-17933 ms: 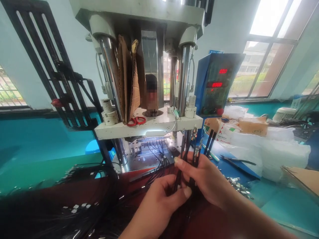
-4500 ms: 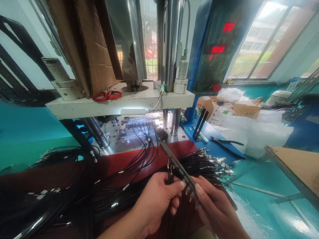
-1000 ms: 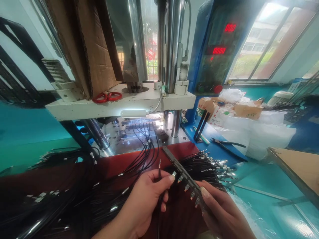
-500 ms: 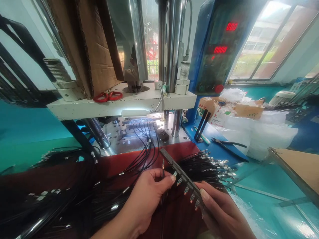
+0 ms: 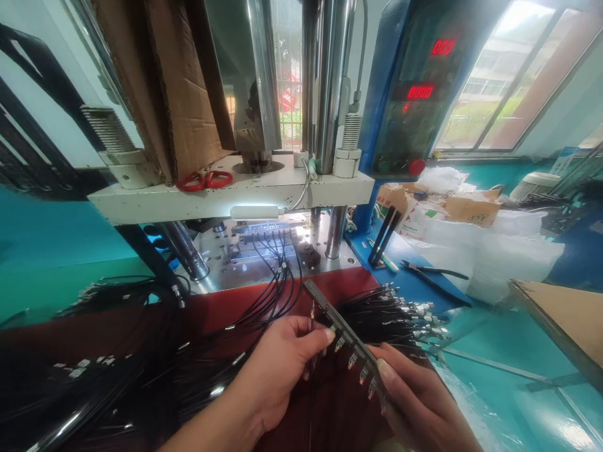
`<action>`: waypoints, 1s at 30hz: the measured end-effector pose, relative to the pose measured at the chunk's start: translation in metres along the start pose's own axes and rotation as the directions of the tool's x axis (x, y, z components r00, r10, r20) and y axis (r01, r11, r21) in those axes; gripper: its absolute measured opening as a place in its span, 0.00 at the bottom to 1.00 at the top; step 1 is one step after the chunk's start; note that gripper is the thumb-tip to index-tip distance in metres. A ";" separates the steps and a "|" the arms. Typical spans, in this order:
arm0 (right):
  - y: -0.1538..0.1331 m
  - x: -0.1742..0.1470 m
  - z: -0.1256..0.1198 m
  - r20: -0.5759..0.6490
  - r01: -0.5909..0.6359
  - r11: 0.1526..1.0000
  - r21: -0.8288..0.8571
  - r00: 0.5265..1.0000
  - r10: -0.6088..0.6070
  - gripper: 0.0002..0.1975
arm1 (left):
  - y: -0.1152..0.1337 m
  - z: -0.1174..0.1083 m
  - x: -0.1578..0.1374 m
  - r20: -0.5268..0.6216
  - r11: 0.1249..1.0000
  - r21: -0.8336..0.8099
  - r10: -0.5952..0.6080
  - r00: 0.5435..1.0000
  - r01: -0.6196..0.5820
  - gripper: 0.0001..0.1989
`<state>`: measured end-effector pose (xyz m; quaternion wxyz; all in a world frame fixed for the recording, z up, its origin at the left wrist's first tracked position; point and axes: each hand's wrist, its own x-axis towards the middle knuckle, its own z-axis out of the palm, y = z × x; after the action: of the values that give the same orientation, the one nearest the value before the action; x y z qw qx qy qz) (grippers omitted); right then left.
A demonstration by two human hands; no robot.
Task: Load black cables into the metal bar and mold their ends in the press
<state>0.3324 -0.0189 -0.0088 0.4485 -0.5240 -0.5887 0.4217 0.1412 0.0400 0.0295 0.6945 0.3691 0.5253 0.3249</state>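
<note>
My right hand (image 5: 414, 389) is closed around the lower end of a long dark bar (image 5: 346, 329), thumb on top. The bar is held at a slant over the red work surface. Several small metal connectors (image 5: 352, 360) stick out in a row along its lower left edge. My left hand (image 5: 287, 364) pinches a thin black cable, whose bare coppery end (image 5: 313, 309) shows above the fingers. The left thumb tip is at the bar's edge, by the uppermost connector, and partly hides it. Whether that connector is fully seated I cannot tell.
Ahead stands a press with a white plate (image 5: 198, 204); red-handled scissors (image 5: 205, 181) lie on it. Black cables (image 5: 277, 289) run from its lit fixture. Bundled cables (image 5: 400, 314) lie right, others left. Pliers (image 5: 436, 271) rest on a blue surface beside plastic bags (image 5: 480, 251).
My left thumb has slid slightly right along the bar's edge, and the cable end in that hand has shifted a little right. The right hand keeps its hold on the bar.
</note>
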 end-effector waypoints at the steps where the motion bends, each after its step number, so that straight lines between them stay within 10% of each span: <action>1: 0.000 0.000 -0.001 0.014 0.006 1.000 -0.018 1.000 -0.006 0.21 | 0.000 0.000 0.000 0.014 1.000 -0.017 0.008 1.000 -0.008 0.14; 10: -0.007 0.000 -0.002 -0.027 -0.082 0.993 0.087 0.996 0.085 0.21 | 0.003 -0.004 -0.012 -0.009 0.988 0.062 0.146 0.989 -0.145 0.13; 18: -0.001 -0.001 -0.013 -0.018 -0.267 0.949 0.166 0.962 0.273 0.21 | 0.003 -0.009 -0.024 0.025 0.953 -0.295 0.082 0.996 -0.071 0.11; 30: -0.005 -0.002 -0.008 -0.003 -0.205 0.966 0.156 0.978 0.208 0.23 | -0.004 0.003 -0.010 -0.040 0.995 0.078 0.061 0.997 -0.058 0.17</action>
<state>0.3389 -0.0207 -0.0024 0.4471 -0.5501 -0.4922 0.5052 0.1419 0.0291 0.0314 0.6584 0.4041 0.5408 0.3327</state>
